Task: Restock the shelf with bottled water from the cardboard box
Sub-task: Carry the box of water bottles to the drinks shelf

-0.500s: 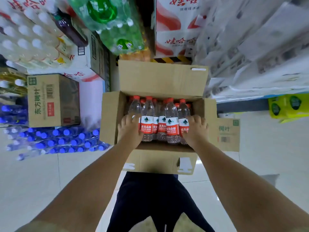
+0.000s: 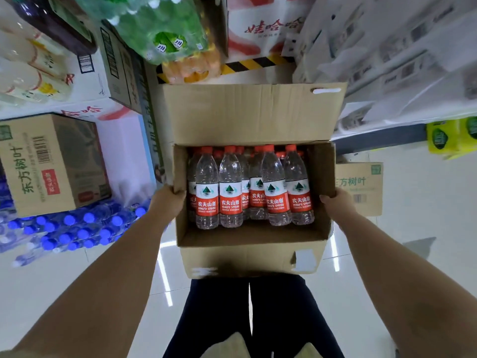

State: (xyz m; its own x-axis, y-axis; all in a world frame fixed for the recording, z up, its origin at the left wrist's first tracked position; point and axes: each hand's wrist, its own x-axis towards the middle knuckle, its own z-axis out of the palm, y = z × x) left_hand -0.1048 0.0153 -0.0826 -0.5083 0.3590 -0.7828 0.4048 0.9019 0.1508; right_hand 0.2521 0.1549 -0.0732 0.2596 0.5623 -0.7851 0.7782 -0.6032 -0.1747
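Observation:
An open cardboard box (image 2: 253,236) hangs in front of me above the white floor, its far flap standing up. Inside stand several clear water bottles (image 2: 275,187) with red caps and red-and-white labels, filling the far part of the box. My left hand (image 2: 167,200) grips the box's left wall at its top edge. My right hand (image 2: 335,205) grips the right wall. Both hands are outside the bottles, and the near strip of the box floor is bare.
At left, a brown carton (image 2: 51,164) sits on packs of blue-capped bottles (image 2: 77,228). Green bottle packs (image 2: 160,29) and a red-and-white carton (image 2: 258,27) are stacked ahead. White shelving (image 2: 400,60) is at right, with a small carton (image 2: 361,187) and yellow packs (image 2: 451,135) beneath.
My hands have left the bottles inside the box and moved out to its two side walls. The box now looks nearer and higher in view.

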